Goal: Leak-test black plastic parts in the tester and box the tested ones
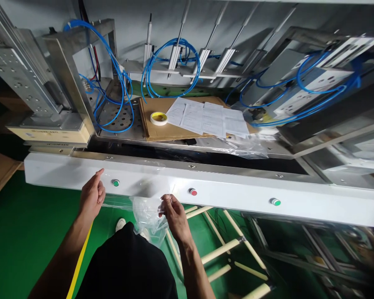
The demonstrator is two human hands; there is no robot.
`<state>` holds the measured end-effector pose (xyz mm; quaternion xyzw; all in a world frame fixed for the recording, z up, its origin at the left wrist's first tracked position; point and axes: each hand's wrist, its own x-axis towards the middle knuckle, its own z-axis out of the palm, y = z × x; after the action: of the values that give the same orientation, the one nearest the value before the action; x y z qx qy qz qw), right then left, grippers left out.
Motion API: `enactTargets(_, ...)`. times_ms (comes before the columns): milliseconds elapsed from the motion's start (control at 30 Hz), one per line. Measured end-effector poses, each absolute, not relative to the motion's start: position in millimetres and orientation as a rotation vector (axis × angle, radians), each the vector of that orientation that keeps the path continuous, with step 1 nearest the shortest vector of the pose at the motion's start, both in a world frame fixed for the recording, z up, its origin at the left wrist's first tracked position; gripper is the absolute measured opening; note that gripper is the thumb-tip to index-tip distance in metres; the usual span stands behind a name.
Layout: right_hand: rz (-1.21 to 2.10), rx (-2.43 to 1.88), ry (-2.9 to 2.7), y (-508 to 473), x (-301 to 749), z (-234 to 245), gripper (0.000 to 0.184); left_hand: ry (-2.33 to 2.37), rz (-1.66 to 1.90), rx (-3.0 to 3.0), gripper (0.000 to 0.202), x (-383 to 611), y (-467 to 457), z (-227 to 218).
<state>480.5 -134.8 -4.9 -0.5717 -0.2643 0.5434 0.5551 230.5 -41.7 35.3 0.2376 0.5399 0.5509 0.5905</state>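
A clear plastic bag [146, 214] hangs in front of the machine's white front panel [230, 193]. My right hand [173, 214] pinches the bag's upper edge, fingers closed on the film. My left hand [92, 195] is raised beside the panel, just left of a green button [115, 182], with fingers curled and pinched on the stretched film's left edge. The film spans between both hands and is hard to make out.
The panel carries a red button [193, 192] and a second green button [276, 202]. Behind it lie cardboard sheets [162, 124], a tape roll [158, 118], printed papers [210, 118], more plastic film [246, 147] and blue hoses [118, 87]. Green floor below.
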Motion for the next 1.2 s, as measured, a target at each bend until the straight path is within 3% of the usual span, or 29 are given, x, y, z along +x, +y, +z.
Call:
enactTargets(167,1.198,-1.42,-0.654,-137,485,3,0.062,1.274,1.317,0.568,0.068,231,-44,36)
enactTargets(467,1.17,-1.416,-0.919,-140,503,20,0.059,1.22,1.243,0.794,0.047,221,-10,35)
enactTargets(733,1.025,-1.419,-0.808,-144,508,-8,0.055,1.057,1.469,0.831,0.043,256,9,60)
enactTargets(867,0.996,-1.376,-0.854,-143,544,-19,0.065,0.923,1.504,1.209,0.03,256,7,84)
enactTargets(1000,0.574,-1.425,-1.064,-120,577,16,0.073,0.708,1.33,1.814,0.017,244,2,119)
enactTargets(1133,0.275,-1.403,-1.67,-69,573,75,0.094,0.295,1.082,2.312,0.024,239,-7,156)
enactTargets(1200,0.158,-1.385,-1.907,-44,568,95,0.085,0.141,1.009,2.456,0.026,239,-13,169)
